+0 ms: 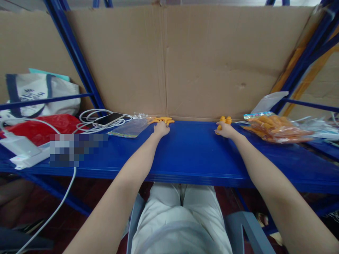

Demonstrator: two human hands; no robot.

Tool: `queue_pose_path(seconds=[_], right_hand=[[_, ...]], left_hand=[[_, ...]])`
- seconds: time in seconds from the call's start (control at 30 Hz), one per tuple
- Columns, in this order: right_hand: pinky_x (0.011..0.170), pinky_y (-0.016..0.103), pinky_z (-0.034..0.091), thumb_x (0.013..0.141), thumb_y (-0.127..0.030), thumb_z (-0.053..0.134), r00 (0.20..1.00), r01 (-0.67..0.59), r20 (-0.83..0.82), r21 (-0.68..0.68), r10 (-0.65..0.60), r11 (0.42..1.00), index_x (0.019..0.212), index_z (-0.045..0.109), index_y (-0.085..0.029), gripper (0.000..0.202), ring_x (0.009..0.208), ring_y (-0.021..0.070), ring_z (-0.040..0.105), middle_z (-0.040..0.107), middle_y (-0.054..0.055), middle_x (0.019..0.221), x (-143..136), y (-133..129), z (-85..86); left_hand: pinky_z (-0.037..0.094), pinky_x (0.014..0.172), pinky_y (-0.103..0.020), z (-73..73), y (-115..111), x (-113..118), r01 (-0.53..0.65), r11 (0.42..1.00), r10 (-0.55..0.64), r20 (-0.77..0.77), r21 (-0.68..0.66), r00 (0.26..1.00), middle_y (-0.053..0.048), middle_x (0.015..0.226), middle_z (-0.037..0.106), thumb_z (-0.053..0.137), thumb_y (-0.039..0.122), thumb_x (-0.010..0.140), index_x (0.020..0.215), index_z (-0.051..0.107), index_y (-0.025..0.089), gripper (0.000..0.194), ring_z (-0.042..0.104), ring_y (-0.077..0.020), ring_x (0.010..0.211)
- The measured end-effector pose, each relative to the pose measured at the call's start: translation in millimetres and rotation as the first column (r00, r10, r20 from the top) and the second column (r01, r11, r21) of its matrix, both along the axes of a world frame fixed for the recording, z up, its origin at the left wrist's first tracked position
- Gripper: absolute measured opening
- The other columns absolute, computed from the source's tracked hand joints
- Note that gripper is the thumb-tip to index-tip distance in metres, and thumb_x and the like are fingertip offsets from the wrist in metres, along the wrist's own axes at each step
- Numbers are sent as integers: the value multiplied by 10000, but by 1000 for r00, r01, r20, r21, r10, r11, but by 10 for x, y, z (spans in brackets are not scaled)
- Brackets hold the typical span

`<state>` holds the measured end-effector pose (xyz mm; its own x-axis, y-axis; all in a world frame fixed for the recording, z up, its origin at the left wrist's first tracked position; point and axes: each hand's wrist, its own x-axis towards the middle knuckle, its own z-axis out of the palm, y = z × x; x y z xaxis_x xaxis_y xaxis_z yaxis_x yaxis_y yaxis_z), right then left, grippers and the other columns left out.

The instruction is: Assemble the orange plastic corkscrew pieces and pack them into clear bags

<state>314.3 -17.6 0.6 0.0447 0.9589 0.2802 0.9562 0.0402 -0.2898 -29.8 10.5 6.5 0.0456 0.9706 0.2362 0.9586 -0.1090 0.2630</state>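
Note:
My left hand (162, 129) reaches to the back of the blue shelf, its fingers curled down onto thin yellow-orange pieces (167, 120) with branching ends. These lie at the end of a clear zip bag (132, 127), and my fingers partly hide them. Farther right, my right hand (226, 130) is closed round yellow-orange knobbed pieces (225, 120) whose rounded tops stick up above the fingers. What kind of parts they are, I cannot tell. A clear bag filled with orange pieces (278, 127) lies to the right of that hand.
A phone (109, 119) rests among coiled white cable (87, 121) at the left. Near it are a red plastic bag (50, 127), a white power strip (31, 155) and a canvas bag (39, 93). Cardboard (196, 63) walls the back of the blue shelf (190, 155).

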Motion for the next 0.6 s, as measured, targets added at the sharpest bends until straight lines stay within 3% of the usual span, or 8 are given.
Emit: queue_pose_path(seconds=[0.1,0.2,0.43,0.6], right_hand=[[1005,436,482,829,-240,602,1000,0,-10,-3,0,1000,1352,545,-72,552,1147,369,646,673,226,1196,-6,-5,1],[1001,427,485,837,-236,590,1000,10,-16,-23,-10,1000,1361,537,-70,552,1142,359,650,673,225,1197,-25,-23,14],[987,439,498,844,-232,597,1000,7,-22,-32,-8,999,1344,555,-111,517,1139,365,650,667,206,1230,-58,-68,49],[1006,434,483,858,-235,579,1000,-4,-16,-36,3,999,1354,546,-127,509,1164,355,635,658,192,1250,-68,-89,60]], left_hand=[[498,1002,-372,12,-2,29,65,998,-65,8,17,998,-82,1172,730,476,206,895,1055,757,210,324,636,-262,1173],[506,980,-350,23,-25,56,95,995,-97,42,39,994,-69,1190,729,486,162,879,1124,735,216,353,645,-240,1151],[375,1099,-591,6,-88,38,-14,999,18,-96,37,995,-87,1357,629,511,186,866,1164,720,288,378,491,-329,1338],[279,1126,-688,-48,-52,50,45,999,-45,-60,-8,997,-65,1462,546,488,228,885,1249,671,344,423,388,-352,1421]])
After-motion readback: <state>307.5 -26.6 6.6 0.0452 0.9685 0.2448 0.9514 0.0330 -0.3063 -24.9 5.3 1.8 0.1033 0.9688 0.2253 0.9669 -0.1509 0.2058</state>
